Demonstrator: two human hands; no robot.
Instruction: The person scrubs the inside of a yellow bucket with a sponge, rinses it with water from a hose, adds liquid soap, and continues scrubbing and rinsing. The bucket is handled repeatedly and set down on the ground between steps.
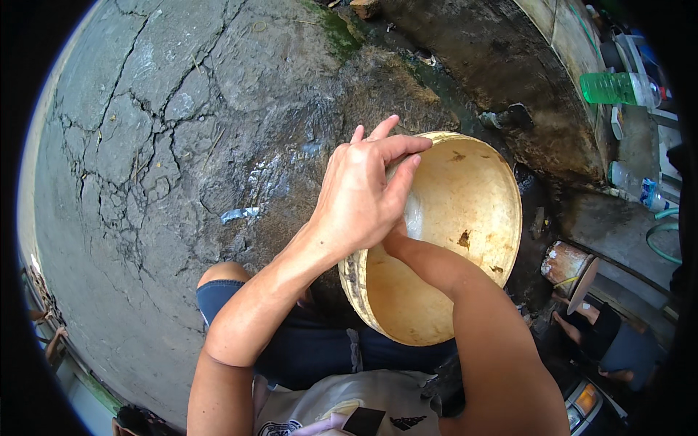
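Observation:
A worn, cream-coloured round bucket [476, 192] with brown stains stands tilted in front of me, its mouth facing up toward me. My left hand [361, 190] is over the bucket's left rim, back of the hand up, its fingers stretched out and partly spread. My right hand [395, 234] reaches into the bucket's mouth from the right and passes under the left one. Its fingers are hidden behind the left hand. Beside the hands, a clear shiny patch [414, 215] shows against the bucket's inside; whether it is water or plastic I cannot make out.
Cracked grey ground [156, 138] spreads to the left, with a pale blue scrap [239, 214] on its wet part. Rightward are a green plastic bottle [609, 88], a rusty paint-spattered can [563, 265] and a green hose [663, 236]. Another person [607, 330] is at the lower right.

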